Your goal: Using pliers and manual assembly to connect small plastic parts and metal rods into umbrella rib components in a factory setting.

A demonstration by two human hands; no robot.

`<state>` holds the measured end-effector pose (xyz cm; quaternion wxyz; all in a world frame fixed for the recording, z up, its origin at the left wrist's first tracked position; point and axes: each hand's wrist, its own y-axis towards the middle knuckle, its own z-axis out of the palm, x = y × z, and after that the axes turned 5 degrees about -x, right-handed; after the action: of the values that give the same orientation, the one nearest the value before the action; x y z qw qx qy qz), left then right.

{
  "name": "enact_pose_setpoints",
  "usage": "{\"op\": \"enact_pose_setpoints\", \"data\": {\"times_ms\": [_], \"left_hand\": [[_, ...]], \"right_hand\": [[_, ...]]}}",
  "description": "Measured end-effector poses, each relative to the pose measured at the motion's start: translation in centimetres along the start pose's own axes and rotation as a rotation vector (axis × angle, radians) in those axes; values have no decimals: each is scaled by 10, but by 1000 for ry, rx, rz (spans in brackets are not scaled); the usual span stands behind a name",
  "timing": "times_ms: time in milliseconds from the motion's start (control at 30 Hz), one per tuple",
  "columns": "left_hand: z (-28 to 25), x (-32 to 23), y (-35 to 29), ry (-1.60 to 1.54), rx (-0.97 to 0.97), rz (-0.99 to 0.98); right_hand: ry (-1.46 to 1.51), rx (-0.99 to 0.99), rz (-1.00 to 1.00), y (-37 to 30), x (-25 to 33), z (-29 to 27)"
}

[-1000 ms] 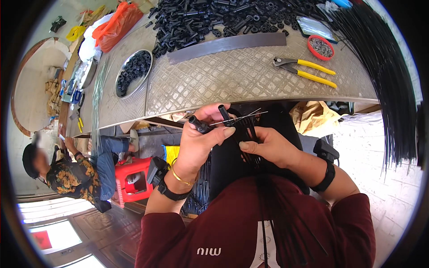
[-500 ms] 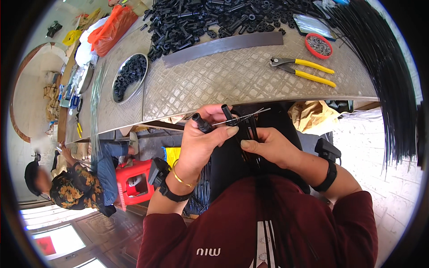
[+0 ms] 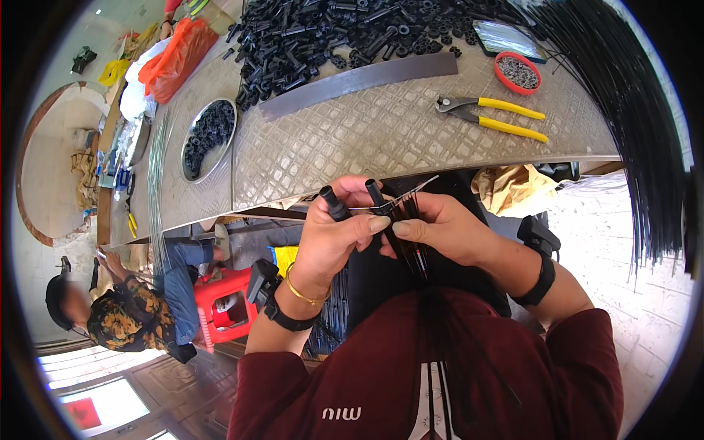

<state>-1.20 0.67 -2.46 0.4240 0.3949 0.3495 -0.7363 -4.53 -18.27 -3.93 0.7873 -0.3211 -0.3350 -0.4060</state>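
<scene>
Over my lap, just off the table's near edge, both hands work close together. My left hand [image 3: 330, 238] is closed around a black plastic tube fitting [image 3: 333, 202], and its thumb presses beside a second upright black tube [image 3: 375, 192]. From that thumb a thin silvery wire [image 3: 424, 184] slants up to the right, over the tops of several rods. My right hand [image 3: 447, 231] pinches these thin black rods [image 3: 415, 260], which hang down toward my shirt. The fingertips of the two hands nearly meet; how the wire joins the tubes is hidden.
Black plastic fittings [image 3: 308, 44] heap at the table's back, behind a flat grey metal strip [image 3: 359, 84]. Yellow-handled pliers [image 3: 506, 117] and a red bowl [image 3: 518, 73] lie right, near long black rods [image 3: 623, 103]. At left are an oval tray [image 3: 185, 158], a red stool [image 3: 224, 282] and a seated person [image 3: 136, 308].
My right hand has shifted slightly up and left, closer to my left hand. The rods now fan out beneath the wire, whose free end has risen a little.
</scene>
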Motion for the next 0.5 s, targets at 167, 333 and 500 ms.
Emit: {"op": "enact_pose_setpoints", "data": {"times_ms": [167,333,500], "left_hand": [[-5,4,2,-6,23,-10],[-3,5,3,67,-28,1],[-1,6,4,94,-5,86]], "right_hand": [[28,70,-26,5,-7,-8],[14,36,-33,5,-6,-5],[26,28,-34,2,-2,-4]]}}
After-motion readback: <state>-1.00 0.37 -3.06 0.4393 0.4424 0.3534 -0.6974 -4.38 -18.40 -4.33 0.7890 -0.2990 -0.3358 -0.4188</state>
